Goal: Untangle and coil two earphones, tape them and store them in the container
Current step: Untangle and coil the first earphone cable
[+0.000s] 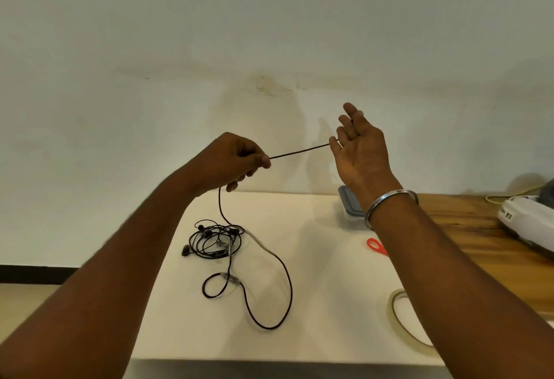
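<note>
A black earphone cable (299,151) is stretched taut in the air between my two hands. My left hand (236,160) pinches it with closed fingers; from there the cable drops to the white board (323,273). My right hand (356,145) is raised, palm toward me, fingers upright, with the cable end caught between them. On the board lies a tangled heap of black earphones (214,240), and a long loop of cable (269,297) trails to the right of it. A clear container with a grey lid (349,204) stands behind my right wrist.
A roll of clear tape (398,315) lies at the board's right edge, partly under my right forearm. Red scissor handles (374,245) show beside that arm. A wooden table (467,228) extends right, with a white bag (527,222) on it. A wall rises behind.
</note>
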